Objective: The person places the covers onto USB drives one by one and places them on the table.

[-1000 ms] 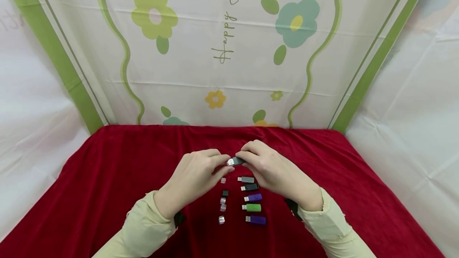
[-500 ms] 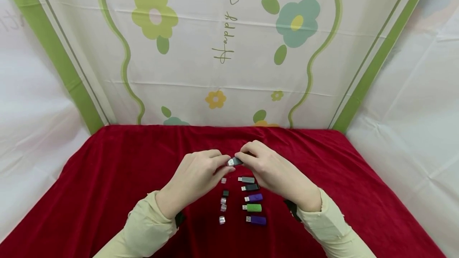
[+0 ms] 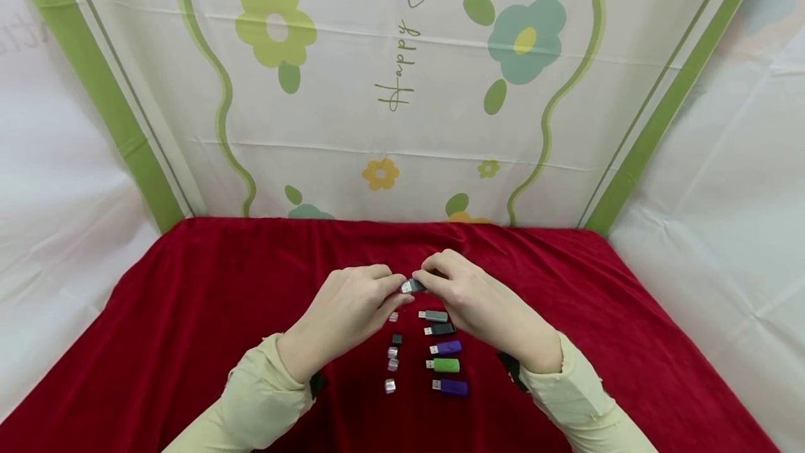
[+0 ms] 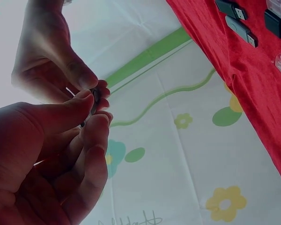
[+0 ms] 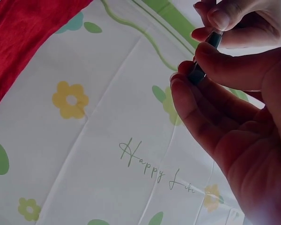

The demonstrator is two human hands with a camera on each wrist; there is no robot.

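Observation:
Above the cloth, my right hand (image 3: 484,299) pinches the dark grey body of a USB flash drive (image 3: 418,285) between thumb and fingers. Its silver plug points left, towards my left hand (image 3: 346,310), whose thumb and fingertips pinch a small clear cap (image 3: 405,288) at the plug's end. Fingers mostly hide the cap, and I cannot tell how far it sits over the plug. In the right wrist view the flash drive (image 5: 197,73) shows dark between the fingertips of both hands. The left wrist view shows thumb and fingertips meeting at the dark flash drive (image 4: 95,98).
On the red cloth (image 3: 264,257) lies a column of uncapped USB drives: grey (image 3: 434,316), black (image 3: 443,329), purple (image 3: 449,347), green (image 3: 446,365) and dark purple (image 3: 453,388). Left of them runs a column of loose caps, several clear (image 3: 390,386) and one black (image 3: 396,340).
Both hands stay almost in place, still holding the flash drive and cap. The whole view shifts very slightly; the drives and caps on the cloth keep their arrangement.

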